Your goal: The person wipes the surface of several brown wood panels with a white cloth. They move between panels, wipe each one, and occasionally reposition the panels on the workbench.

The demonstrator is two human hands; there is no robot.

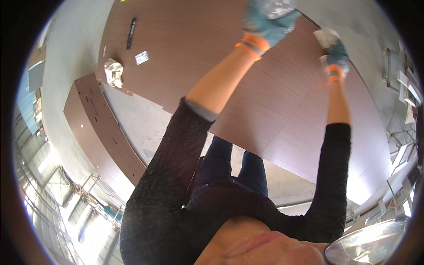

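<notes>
My left hand (267,24), in a blue glove with an orange cuff, reaches out over a large brown wood-grain panel (282,101) and is closed on a crumpled clear-and-white wad (276,8) at the frame's top edge. My right hand (337,56) wears the same kind of glove. It grips a white cloth (326,37) against the panel near the panel's far right edge. Both arms are in black sleeves, the left one pushed up to the elbow.
A crumpled white rag (113,73), a small white label (141,57) and a black stick-shaped tool (130,33) lie on the panel's left part. A second brown panel with drilled holes (99,132) lies on the concrete floor (141,119). Metal frames (404,84) stand at right.
</notes>
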